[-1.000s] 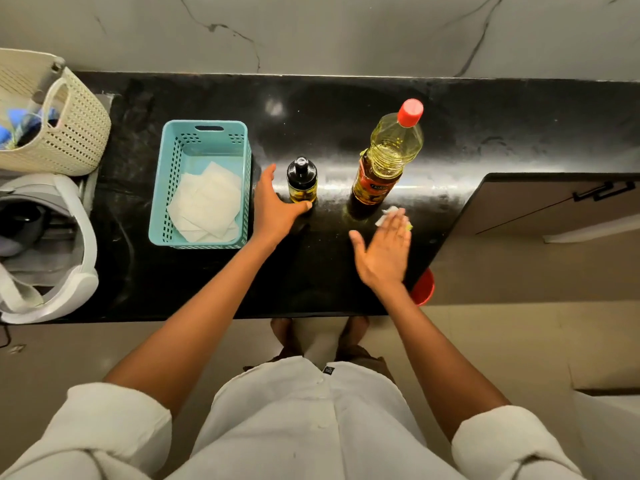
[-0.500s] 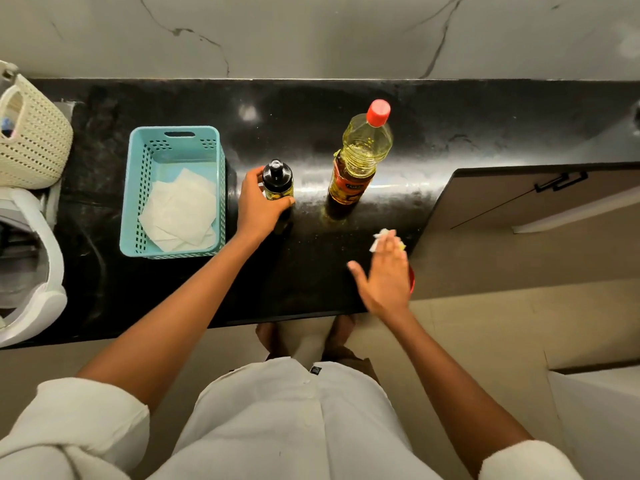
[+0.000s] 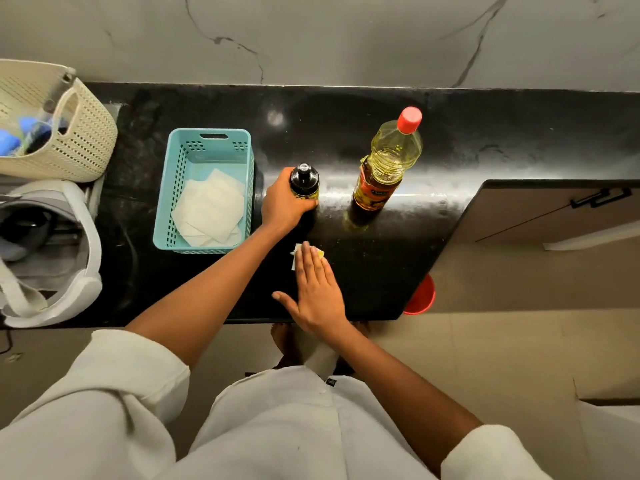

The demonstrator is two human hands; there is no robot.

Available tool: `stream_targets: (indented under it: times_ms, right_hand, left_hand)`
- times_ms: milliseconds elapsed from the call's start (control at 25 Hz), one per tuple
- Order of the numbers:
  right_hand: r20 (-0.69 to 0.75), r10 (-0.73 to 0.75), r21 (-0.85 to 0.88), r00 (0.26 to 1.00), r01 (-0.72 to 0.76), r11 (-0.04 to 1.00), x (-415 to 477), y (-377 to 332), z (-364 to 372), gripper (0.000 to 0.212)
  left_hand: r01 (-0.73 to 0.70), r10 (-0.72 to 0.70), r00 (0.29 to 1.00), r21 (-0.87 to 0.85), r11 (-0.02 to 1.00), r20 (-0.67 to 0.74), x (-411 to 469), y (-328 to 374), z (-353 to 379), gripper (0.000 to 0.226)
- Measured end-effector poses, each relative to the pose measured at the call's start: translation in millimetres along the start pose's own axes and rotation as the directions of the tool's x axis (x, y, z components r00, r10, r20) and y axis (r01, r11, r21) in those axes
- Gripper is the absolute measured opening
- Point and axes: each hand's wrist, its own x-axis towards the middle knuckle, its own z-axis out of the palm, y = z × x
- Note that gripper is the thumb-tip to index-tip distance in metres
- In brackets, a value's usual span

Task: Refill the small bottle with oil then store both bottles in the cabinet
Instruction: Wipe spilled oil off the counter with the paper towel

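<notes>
The small dark bottle (image 3: 304, 180) with a black cap stands upright on the black counter (image 3: 346, 133). My left hand (image 3: 282, 202) grips its body from the left. To its right stands the tall oil bottle (image 3: 388, 161), red-capped and holding yellow oil, with nothing touching it. My right hand (image 3: 317, 292) lies flat with straight fingers, pressing a small white tissue (image 3: 296, 256) with a yellow stain onto the counter in front of the small bottle.
A teal basket (image 3: 204, 143) holding white tissues sits left of the bottles. A cream woven basket (image 3: 69, 140) and a white appliance (image 3: 72, 271) are at far left. An open cabinet door (image 3: 554, 209) juts out on the right, with a red object (image 3: 420, 296) below the counter edge.
My left hand has closed round the small bottle. My right hand has slid the tissue leftward along the counter, from in front of the tall bottle to in front of the small one.
</notes>
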Motion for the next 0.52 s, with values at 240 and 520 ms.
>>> stream_targets:
  times_ms: [240, 520]
  right_hand:
    - [-0.025, 0.189, -0.026, 0.982, -0.19, 0.981, 58.7, 51.5, -34.2, 0.111]
    - [-0.019, 0.204, 0.075, 0.979, -0.202, 0.977, 138.4, 39.0, -55.8, 0.123]
  left_hand:
    - [0.029, -0.036, 0.998, -0.123, 0.992, -0.057, 1.0, -4.0, -5.4, 0.066]
    - [0.007, -0.053, 0.986, -0.279, 0.96, -0.159, 13.0, 8.4, -65.1, 0.058]
